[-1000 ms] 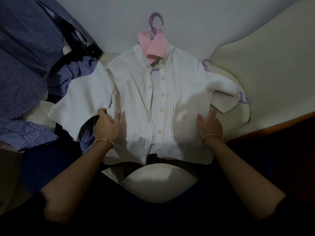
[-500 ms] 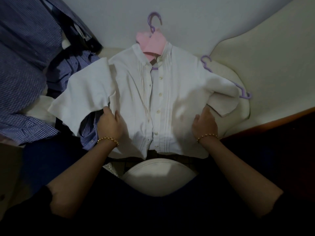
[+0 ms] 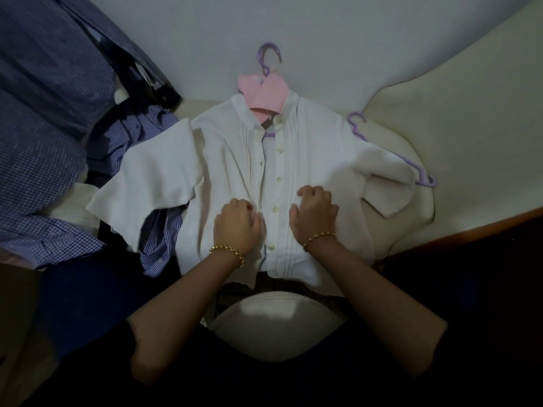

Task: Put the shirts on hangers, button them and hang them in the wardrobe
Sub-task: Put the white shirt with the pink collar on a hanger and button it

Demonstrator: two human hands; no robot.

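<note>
A white short-sleeved shirt [image 3: 317, 154] lies flat on the seat, front up, on a purple hanger [image 3: 269, 61] whose hook sticks out above the collar. A pink garment [image 3: 264, 94] shows at the collar. The button row runs down the middle of the shirt. My left hand [image 3: 238, 224] grips the left front edge beside the placket with curled fingers. My right hand [image 3: 314, 215] holds the right front edge just across the button row, fingers curled. A white button lies between the two hands.
Blue checked and striped shirts [image 3: 44, 142] are heaped at the left. A second purple hanger [image 3: 390, 151] lies under the white shirt's right sleeve on the cream cushion [image 3: 417, 218]. A dark wooden edge [image 3: 470, 233] runs at the right. A round white seat [image 3: 279, 324] sits near me.
Both hands have moved inward from the shirt's sides to the button row at the middle. Their fingers have curled onto the two front edges.
</note>
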